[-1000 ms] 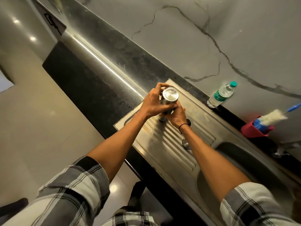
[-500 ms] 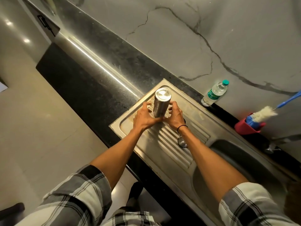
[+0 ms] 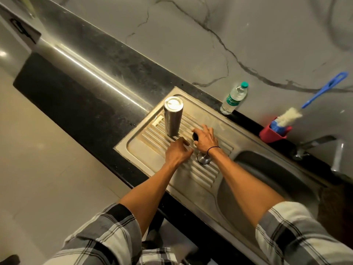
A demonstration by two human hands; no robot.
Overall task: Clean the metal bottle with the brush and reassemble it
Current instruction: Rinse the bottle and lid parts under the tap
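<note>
Standing, head view: metal bottle [image 3: 173, 116] is standing upside down, free of both hands, near the far left corner of the drainboard [image 3: 145, 150].
Left hand [image 3: 177, 152]: is hovering loosely curled just beside the bottle's foot, holding nothing.
Right hand [image 3: 205, 138]: is closing its fingers on a small dark cap [image 3: 195, 136]; a metal lid [image 3: 204, 158] is lying beside the wrist.
Handling: bottle is looking rigid, smooth, probably slippery if wet; gripping mid-body suits it.
Brush [image 3: 290, 118]: is resting in the red holder [image 3: 272, 133], well apart.
</note>
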